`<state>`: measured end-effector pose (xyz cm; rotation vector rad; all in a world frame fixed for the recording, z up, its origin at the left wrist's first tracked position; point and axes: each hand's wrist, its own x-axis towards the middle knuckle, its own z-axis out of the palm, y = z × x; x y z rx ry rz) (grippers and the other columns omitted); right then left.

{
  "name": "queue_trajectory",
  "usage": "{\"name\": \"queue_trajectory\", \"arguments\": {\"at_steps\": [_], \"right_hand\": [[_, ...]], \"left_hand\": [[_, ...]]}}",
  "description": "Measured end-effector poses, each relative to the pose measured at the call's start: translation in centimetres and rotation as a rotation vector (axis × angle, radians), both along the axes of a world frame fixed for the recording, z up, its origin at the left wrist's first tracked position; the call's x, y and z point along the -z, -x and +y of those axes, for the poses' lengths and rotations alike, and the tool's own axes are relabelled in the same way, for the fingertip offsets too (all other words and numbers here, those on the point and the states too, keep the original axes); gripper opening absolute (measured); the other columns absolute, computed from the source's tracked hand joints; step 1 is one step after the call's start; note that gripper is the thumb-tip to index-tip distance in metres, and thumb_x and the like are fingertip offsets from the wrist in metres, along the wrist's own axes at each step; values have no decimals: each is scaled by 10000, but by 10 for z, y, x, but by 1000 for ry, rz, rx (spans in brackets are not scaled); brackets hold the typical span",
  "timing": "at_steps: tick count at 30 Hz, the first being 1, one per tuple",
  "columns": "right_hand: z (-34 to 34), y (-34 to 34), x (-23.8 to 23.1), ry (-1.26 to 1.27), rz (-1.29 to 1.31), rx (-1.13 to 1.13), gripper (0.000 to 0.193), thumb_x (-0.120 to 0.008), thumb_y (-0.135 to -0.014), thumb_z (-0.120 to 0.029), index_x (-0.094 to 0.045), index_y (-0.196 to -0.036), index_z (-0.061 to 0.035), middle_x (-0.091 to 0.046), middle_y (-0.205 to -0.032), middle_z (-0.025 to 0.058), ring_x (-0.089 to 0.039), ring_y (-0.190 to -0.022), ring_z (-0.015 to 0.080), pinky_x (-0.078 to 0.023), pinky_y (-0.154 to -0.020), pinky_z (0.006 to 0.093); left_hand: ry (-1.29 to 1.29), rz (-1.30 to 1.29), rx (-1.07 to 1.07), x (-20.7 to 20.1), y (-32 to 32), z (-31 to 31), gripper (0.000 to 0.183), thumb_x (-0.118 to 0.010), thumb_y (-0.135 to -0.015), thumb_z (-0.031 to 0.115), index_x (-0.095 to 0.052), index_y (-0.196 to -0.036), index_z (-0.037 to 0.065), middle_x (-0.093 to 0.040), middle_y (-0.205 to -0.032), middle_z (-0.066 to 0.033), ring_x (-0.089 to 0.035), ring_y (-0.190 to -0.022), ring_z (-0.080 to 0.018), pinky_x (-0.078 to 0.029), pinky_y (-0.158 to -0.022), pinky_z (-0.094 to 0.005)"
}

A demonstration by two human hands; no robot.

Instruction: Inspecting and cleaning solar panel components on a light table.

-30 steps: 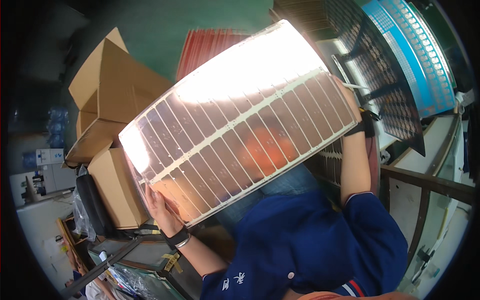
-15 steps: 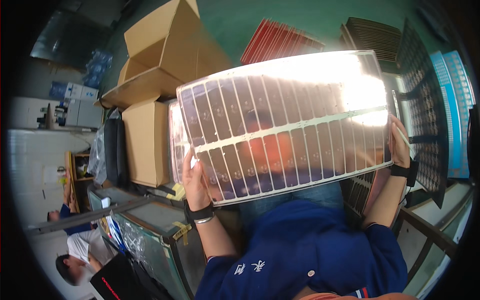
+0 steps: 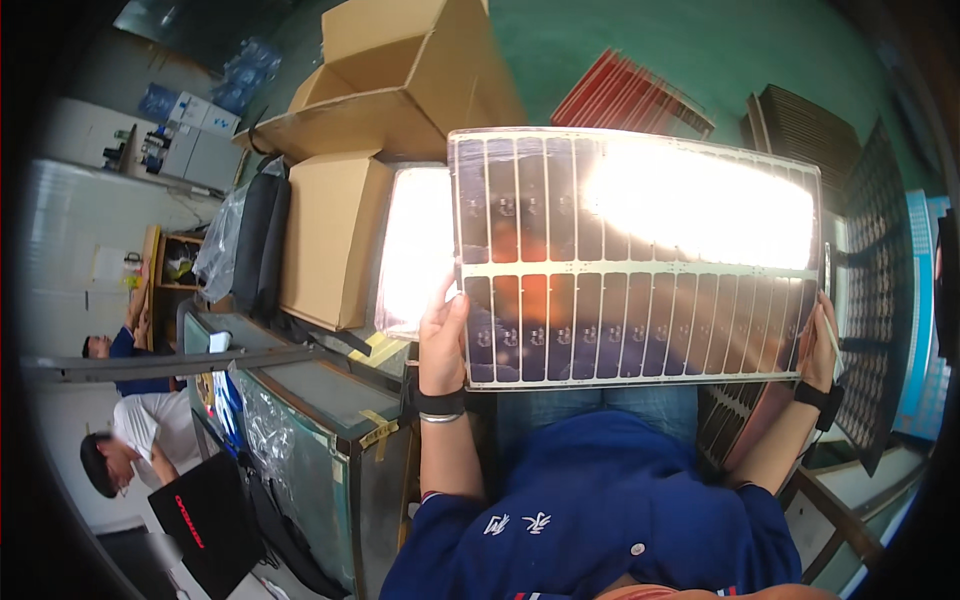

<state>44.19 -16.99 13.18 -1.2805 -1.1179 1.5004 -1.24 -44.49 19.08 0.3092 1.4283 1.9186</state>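
Observation:
A large glossy sheet (image 3: 640,310) with two rows of long, rounded dark panels parted by pale lines is held up in front of me. It mirrors orange and blue patches, and a bright glare covers its upper right. My left hand (image 3: 443,345) grips its left edge, thumb on the front face. At the right edge, my right hand (image 3: 818,350) grips the sheet; a thin pale stick (image 3: 831,335) shows along those fingers. What the fingers do behind the sheet is hidden. Left of it lies another shiny sheet (image 3: 415,245), washed out by glare.
Cardboard boxes (image 3: 335,240) stand to the left, near a glass-sided cabinet (image 3: 300,480). Red slatted panels (image 3: 630,95) and a dark stack (image 3: 810,125) lie beyond. A dark perforated panel (image 3: 872,300) rises at right. Two people (image 3: 150,430) are at far left.
The sheet has turned from tilted to nearly level and shifted right, with both hands still on it. More of the shiny sheet at left shows. The surroundings have shifted in view.

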Motion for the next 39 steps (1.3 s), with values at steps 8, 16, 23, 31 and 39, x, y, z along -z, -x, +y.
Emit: {"name": "queue_trajectory", "arguments": {"at_steps": [8,16,23,31,39], "right_hand": [[1,2,-1,50,-59,28,343,-481,-937,-165,-480,-1230,14,-563,-1072,24,-517,-942,38,-414,-773,151],[5,2,8,-33,-36,-101,377,-445,-947,-178,-440,-1254,40,-506,-1236,119,-466,-1155,158,-347,-994,256],[0,12,1,-12,36,-116,367,-458,-937,-159,-434,-1243,41,-503,-1222,122,-468,-1146,168,-355,-978,268],[-4,10,-2,23,93,-83,288,-468,-927,-116,-479,-1183,16,-537,-1102,60,-494,-1068,114,-372,-950,231],[-16,31,-42,92,229,-177,260,-510,-903,-126,-495,-1146,-34,-587,-1024,25,-588,-910,115,-517,-790,294]], "left_hand": [[38,92,121,-2,1,4,451,-486,-924,113,-356,-1327,-42,-439,-1325,-117,-411,-1217,-170,-302,-1013,-287],[72,148,112,12,4,3,434,-464,-929,88,-352,-1329,-39,-425,-1339,-130,-405,-1230,-174,-314,-1016,-277],[91,189,99,8,2,2,424,-453,-932,83,-357,-1325,-45,-445,-1321,-123,-420,-1211,-158,-318,-1003,-264],[89,152,4,17,18,-7,429,-466,-925,56,-364,-1339,8,-572,-971,-8,-494,-780,-17,-381,-656,-154],[126,191,-85,4,18,0,430,-477,-921,76,-371,-1336,32,-451,-634,50,-356,-465,-4,-261,-403,-141]]}}
